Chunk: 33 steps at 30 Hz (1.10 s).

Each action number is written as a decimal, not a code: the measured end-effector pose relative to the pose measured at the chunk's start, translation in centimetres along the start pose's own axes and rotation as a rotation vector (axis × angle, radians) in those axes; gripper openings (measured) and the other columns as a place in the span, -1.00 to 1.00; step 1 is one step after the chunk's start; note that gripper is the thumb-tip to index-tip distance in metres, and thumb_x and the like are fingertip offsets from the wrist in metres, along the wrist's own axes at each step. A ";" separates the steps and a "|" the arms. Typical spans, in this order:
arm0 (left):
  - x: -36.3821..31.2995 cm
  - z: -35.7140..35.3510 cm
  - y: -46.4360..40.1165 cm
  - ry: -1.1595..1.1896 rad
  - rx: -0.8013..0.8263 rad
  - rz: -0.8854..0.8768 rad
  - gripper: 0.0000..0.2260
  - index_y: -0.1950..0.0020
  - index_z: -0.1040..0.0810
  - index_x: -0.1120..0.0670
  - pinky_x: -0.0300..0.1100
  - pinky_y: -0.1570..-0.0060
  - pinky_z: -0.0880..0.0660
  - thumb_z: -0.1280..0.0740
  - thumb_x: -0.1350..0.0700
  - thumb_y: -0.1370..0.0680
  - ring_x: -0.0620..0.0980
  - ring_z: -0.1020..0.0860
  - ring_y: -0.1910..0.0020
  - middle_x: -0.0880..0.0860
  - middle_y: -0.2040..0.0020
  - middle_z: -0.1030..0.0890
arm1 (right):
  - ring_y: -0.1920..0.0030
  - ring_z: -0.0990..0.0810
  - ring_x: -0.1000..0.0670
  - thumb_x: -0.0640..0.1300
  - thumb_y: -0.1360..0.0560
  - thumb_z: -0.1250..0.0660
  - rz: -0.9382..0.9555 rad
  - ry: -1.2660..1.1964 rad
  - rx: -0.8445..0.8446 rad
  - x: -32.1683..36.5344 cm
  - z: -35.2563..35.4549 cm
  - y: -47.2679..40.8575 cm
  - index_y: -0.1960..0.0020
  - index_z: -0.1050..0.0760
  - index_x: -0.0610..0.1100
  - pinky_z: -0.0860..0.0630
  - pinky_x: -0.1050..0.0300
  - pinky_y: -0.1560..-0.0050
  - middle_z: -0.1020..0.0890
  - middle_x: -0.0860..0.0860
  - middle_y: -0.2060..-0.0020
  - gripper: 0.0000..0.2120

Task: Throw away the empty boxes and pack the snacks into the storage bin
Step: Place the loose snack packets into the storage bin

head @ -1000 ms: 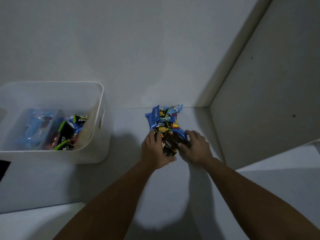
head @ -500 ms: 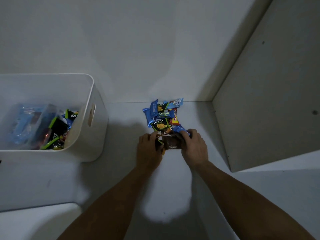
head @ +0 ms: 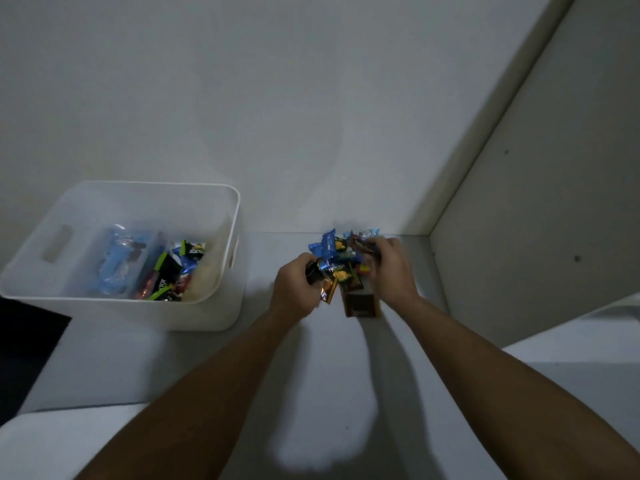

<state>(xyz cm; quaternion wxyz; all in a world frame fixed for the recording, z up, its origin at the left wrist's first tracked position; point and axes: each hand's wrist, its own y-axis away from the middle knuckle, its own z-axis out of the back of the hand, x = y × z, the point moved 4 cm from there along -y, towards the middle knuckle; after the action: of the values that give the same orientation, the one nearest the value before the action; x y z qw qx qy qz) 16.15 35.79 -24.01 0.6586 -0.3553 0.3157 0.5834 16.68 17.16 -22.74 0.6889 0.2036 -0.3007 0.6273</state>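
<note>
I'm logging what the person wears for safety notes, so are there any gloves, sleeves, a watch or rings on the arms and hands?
None visible. The left hand and right hand are bare, with no gloves. Both forearms are uncovered as far as the picture's edge, with no sleeves or watch. The picture is too dim and blurred to rule out a thin ring.

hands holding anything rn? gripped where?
Both. The left hand and right hand clasp the pile of snack packets between them, by its left and right sides. A brown packet below seems loose; blur hides exact finger contact.
</note>
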 end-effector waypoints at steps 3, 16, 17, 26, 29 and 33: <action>-2.0 4.5 -1.5 -0.017 -0.046 0.019 -0.71 -0.07 -0.60 0.11 -0.22 0.06 -0.51 -0.43 0.30 -0.38 0.00 -0.61 0.10 0.07 0.08 -0.67 | -0.04 -0.53 -0.14 -0.22 -0.55 -0.27 0.021 -0.078 0.031 5.2 0.5 -2.2 -0.20 -0.51 -0.14 -0.34 0.19 0.04 -0.52 -0.17 -0.06 -0.77; 4.2 22.8 -2.4 -0.040 -0.234 0.339 -0.68 -0.06 -0.57 0.13 -0.13 0.03 -0.50 -0.51 0.25 -0.34 0.05 -0.58 0.02 0.07 0.05 -0.63 | 0.10 -0.57 -0.15 -0.19 -0.54 -0.27 -0.042 -0.201 0.349 24.8 -8.6 -6.4 -0.13 -0.53 -0.19 -0.57 0.04 0.16 -0.58 -0.14 0.09 -0.81; 5.4 23.5 -2.3 -0.052 -0.236 0.375 -0.70 -0.05 -0.57 0.14 -0.09 0.00 -0.53 -0.50 0.26 -0.35 0.09 -0.59 0.01 0.11 0.04 -0.65 | 0.05 -0.59 -0.17 -0.19 -0.54 -0.27 -0.060 -0.184 0.362 25.5 -9.9 -6.5 -0.13 -0.54 -0.21 -0.60 -0.02 0.07 -0.60 -0.17 0.05 -0.79; 10.3 24.2 -2.2 -0.051 -0.081 0.538 -0.58 -0.27 -0.47 0.29 -0.03 -0.19 -0.42 -0.43 0.17 -0.46 0.21 -0.50 -0.22 0.26 -0.21 -0.55 | -0.10 -0.59 -0.29 -0.09 -0.58 -0.20 -0.116 -0.094 0.434 26.9 -16.7 -6.4 -0.06 -0.53 -0.34 -0.55 -0.08 -0.14 -0.62 -0.27 -0.03 -0.69; 10.2 24.7 -2.8 -0.054 -0.114 0.609 -0.70 -0.26 -0.48 0.32 -0.04 -0.15 -0.45 -0.19 0.23 -0.57 0.26 -0.50 -0.22 0.30 -0.24 -0.54 | -0.08 -0.60 -0.30 -0.22 -0.53 -0.20 -0.126 -0.154 0.366 25.9 -15.5 -7.1 -0.08 -0.52 -0.39 -0.58 -0.15 -0.11 -0.61 -0.29 -0.03 -0.73; 7.8 24.2 -3.5 -0.060 -0.197 0.506 -0.66 0.04 -0.59 0.27 -0.09 -0.02 -0.42 -0.13 0.10 -0.43 0.27 -0.54 -0.11 0.30 -0.06 -0.61 | 0.15 -0.68 -0.24 -0.26 -0.50 -0.19 -0.183 -0.342 0.203 23.7 -12.0 -7.8 0.09 -0.55 -0.24 -0.67 -0.15 0.15 -0.64 -0.25 0.09 -0.84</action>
<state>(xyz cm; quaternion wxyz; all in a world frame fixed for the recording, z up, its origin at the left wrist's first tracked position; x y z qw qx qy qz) 20.56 60.01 -16.86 0.4629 -0.3100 0.3166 0.7677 27.03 41.58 -14.94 0.6579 0.4019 -0.3286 0.5455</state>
